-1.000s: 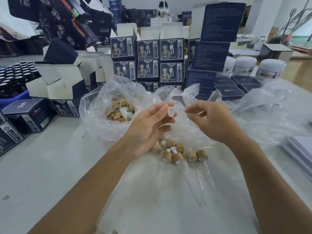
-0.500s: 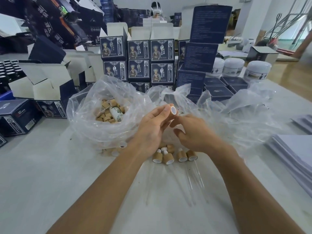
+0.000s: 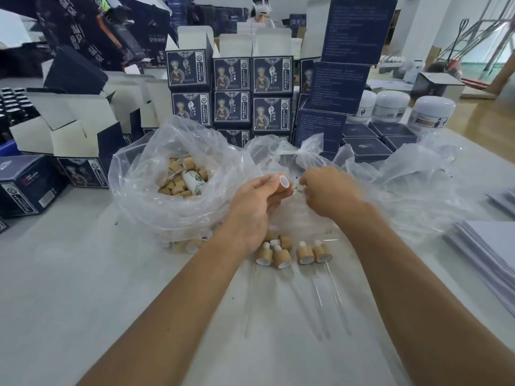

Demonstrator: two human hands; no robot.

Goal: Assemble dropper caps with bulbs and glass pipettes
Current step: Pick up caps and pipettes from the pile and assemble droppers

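At the far left, dark blue boxes [image 3: 30, 183] sit on the white bench [image 3: 69, 288], some with flaps open. Next comes a clear plastic bag [image 3: 133, 190] holding loose bamboo caps [image 3: 178, 188] and a small white bottle [image 3: 192, 181]. The left hand [image 3: 252, 207] pinches one bamboo cap [image 3: 283, 183] between thumb and fingertips, its white-lined opening facing right. Below it, assembled droppers [image 3: 289, 253] lie on the bench, their glass pipettes [image 3: 324, 299] pointing toward the person. The right hand [image 3: 330, 190] has its grip curled inside crumpled plastic; what it grasps cannot be told. White jars [image 3: 429, 114] stand farther right, and paper stacks [image 3: 490, 252] lie at the edge.
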